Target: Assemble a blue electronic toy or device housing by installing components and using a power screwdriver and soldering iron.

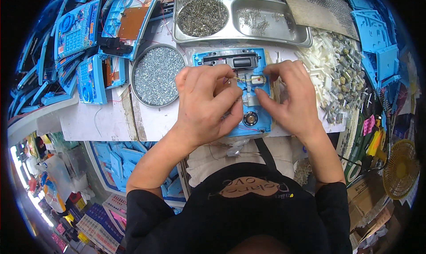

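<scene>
A blue plastic housing (262,126) lies on the table in front of me. It bears a black part (242,62) across its top, a small white part (257,80) with wires, a silvery part (252,99) and a round speaker (250,118). Over the housing's left side, my left hand (206,103) is closed, fingers curled toward the thumb; thin wires show beside its fingertips, but what it grips is hidden. My right hand (293,96) rests at the right edge, thumb and forefinger apart on either side of the white part.
A round tin of small screws (159,74) stands left of the housing. Behind is a metal compartment tray (244,34) of small metal parts. Heaped white plastic pieces (326,58) and grey parts (348,72) lie right. Stacked blue housings (80,34) crowd the left.
</scene>
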`<state>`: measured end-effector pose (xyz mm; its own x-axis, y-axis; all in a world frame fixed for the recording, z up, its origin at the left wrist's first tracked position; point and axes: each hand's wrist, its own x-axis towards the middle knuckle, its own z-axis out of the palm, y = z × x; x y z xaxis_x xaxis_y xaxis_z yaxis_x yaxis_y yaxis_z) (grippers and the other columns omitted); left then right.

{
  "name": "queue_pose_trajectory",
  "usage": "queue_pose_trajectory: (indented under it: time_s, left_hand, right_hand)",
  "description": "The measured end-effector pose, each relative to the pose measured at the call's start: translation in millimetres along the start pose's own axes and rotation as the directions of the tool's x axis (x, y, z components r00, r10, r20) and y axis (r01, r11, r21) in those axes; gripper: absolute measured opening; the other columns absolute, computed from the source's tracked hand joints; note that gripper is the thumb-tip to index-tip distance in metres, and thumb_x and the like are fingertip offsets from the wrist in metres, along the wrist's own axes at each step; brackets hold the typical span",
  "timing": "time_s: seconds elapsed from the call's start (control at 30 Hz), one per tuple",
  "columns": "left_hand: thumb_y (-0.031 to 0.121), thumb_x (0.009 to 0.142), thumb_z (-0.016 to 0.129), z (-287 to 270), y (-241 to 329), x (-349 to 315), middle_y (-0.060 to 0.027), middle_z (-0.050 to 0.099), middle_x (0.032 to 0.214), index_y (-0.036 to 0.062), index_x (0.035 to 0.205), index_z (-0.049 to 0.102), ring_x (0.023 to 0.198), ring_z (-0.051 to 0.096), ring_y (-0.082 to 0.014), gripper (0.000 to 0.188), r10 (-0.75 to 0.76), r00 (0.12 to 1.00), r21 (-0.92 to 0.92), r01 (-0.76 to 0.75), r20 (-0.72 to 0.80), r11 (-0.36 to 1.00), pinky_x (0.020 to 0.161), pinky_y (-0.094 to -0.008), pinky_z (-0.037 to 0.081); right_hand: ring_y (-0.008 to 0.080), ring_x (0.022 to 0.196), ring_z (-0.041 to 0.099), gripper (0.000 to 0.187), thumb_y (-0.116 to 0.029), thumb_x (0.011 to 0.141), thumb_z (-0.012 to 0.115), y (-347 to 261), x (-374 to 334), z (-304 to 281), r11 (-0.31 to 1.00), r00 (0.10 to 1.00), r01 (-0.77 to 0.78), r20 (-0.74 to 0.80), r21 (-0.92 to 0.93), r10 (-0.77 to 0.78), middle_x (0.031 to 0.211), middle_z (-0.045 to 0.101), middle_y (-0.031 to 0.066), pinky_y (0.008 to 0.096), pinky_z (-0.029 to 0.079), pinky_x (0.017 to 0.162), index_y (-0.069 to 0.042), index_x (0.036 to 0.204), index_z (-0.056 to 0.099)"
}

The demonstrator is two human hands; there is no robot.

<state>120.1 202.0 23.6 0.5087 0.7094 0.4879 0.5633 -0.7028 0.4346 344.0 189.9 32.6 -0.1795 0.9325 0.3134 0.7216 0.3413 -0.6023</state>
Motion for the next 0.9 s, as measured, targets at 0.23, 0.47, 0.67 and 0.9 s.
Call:
queue_pose_trajectory:
  time_s: [0.23,0.47,0.67,0.9]
  left_hand:
    - [0.019,0.07,0.075,12,-2,6,-0.0035,0.061,0.118,0.0159,0.096,0.074,0.106,0.055,-0.0257,0.026,0.011,0.999,0.05,-0.009,-0.048,0.999,0.094,-0.046,0.033]
    - [0.019,0.072,0.074,13,3,10,-0.004,0.063,0.13,0.0178,0.101,0.078,0.113,0.053,-0.028,0.029,0.019,0.999,0.107,-0.025,0.05,0.994,0.101,-0.0487,0.03]
    - [0.019,0.074,0.075,14,3,12,-0.0062,0.061,0.134,0.0173,0.099,0.078,0.123,0.053,-0.0296,0.025,0.013,0.996,0.088,-0.021,0.085,0.996,0.116,-0.0563,0.02]
    - [0.02,0.073,0.075,18,-3,12,-0.008,0.06,0.133,0.0103,0.096,0.076,0.124,0.053,-0.0288,0.024,0.048,0.995,0.038,-0.052,0.092,0.998,0.113,-0.0625,0.024]
  right_hand:
    - [0.03,0.078,0.06,0.018,-0.018,0.076,0.079,1,7,1,0.983,0.998,-0.03,0.054,-0.179,0.041,0.076,0.064,0.0084,0.0414,0.049,0.071,-0.006,0.076,0.065]
    - [0.0322,0.073,0.063,0.018,-0.021,0.077,0.075,-5,16,-4,0.957,0.991,0.032,0.133,-0.287,0.006,0.072,0.065,0.0101,0.0448,0.052,0.067,-0.005,0.072,0.066]
    - [0.0341,0.075,0.065,0.014,-0.016,0.076,0.072,-2,32,-8,0.92,0.841,-0.359,0.373,-0.156,0.391,0.072,0.066,0.0121,0.0437,0.054,0.064,-0.004,0.07,0.067]
    - [0.0308,0.072,0.07,0.012,-0.014,0.078,0.071,-25,33,-6,0.817,0.91,0.262,0.412,-0.513,-0.033,0.071,0.067,0.0172,0.0427,0.055,0.066,-0.002,0.074,0.071]
